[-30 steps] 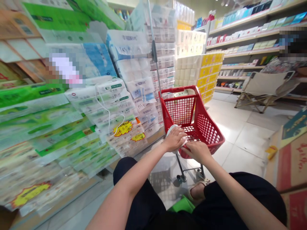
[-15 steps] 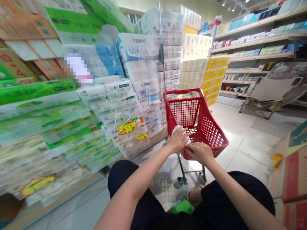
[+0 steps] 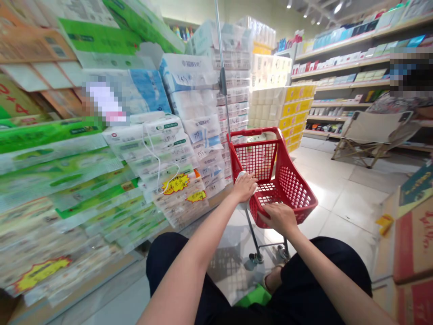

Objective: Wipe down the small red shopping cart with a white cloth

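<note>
A red plastic shopping cart (image 3: 297, 189) with perforated basket walls stands in front of my knees. At the near left corner of its rim, my left hand (image 3: 245, 187) presses down on a white cloth or wipe (image 3: 242, 206), whose edges show around the palm. My right hand (image 3: 280, 217) grips the near rim, fingers bent over the edge and thumb side toward the left hand. A small gap of red rim separates the two hands. Within the basket, only the perforated floor (image 3: 267, 188) shows.
Stacked tissue packs (image 3: 165, 149) rise on the left, with yellow price tags (image 3: 176, 183). A metal pole (image 3: 222, 81) stands up behind the cart. Cardboard boxes (image 3: 412, 239) are at right. Farther back, a person sits in a folding chair (image 3: 377, 133) near shelves (image 3: 345, 85).
My left hand has slid left along the rim with the white cloth, away from my right hand, so a gap now shows between them. The view has shifted slightly.
</note>
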`<action>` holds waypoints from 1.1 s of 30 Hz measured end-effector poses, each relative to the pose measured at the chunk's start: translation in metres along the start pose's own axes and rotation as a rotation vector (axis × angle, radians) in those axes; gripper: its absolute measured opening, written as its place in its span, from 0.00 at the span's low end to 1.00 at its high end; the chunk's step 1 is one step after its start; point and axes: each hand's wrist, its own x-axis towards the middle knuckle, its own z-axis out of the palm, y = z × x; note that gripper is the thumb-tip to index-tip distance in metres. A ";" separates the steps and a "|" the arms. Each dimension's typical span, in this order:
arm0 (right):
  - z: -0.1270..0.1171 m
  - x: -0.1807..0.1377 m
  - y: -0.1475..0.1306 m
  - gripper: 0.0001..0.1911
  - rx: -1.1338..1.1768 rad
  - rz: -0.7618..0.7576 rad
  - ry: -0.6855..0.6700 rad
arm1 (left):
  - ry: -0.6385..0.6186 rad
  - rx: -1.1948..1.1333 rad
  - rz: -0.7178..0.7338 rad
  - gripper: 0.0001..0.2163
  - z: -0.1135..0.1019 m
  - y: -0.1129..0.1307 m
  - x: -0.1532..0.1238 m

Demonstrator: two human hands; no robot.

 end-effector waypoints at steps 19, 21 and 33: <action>0.000 0.001 -0.004 0.14 0.012 0.009 0.030 | -0.008 -0.004 0.034 0.21 -0.006 -0.001 -0.014; 0.000 0.000 -0.003 0.14 0.020 0.005 0.024 | 0.022 -0.012 0.086 0.20 -0.002 0.011 -0.031; -0.001 0.002 -0.007 0.14 0.009 0.004 0.039 | -0.044 -0.054 0.008 0.20 -0.012 -0.004 -0.017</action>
